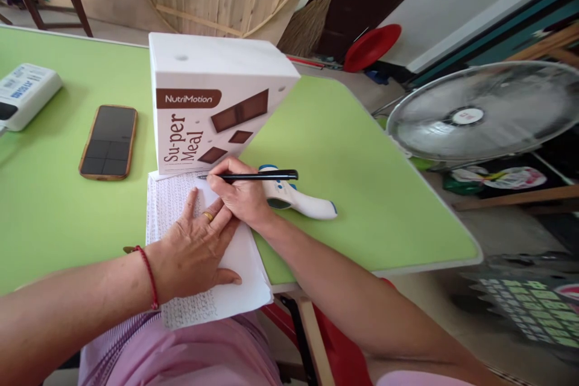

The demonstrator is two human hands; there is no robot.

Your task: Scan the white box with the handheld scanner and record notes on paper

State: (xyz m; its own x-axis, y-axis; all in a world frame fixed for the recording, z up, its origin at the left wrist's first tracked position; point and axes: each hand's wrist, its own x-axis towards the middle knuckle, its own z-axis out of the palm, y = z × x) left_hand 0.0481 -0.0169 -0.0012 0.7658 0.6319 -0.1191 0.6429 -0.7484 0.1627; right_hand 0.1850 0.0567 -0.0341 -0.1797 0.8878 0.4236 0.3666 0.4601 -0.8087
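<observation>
A stack of white paper point(246, 280) covered partly in dense handwriting lies at the table's near edge, its lower end overhanging. My left hand point(194, 244) rests flat on it, fingers spread, with a ring and a red cord bracelet. Gripped in my right hand point(239, 193) is a black pen point(271, 175), held nearly level with its tip at the paper's upper part. Just behind the sheets stands a white NutriMotion box point(217, 72), which touches or covers their top edge. A white and blue handheld thermometer-like device point(312, 204) lies right of my right hand, partly hidden by it.
On the green table point(362, 193), a phone point(110, 142) lies left of the box, and a white power bank-like block point(29, 95) sits farther left. Beyond the right edge are a fan point(474, 114), a red basin-like object point(373, 48) and a broom point(312, 15).
</observation>
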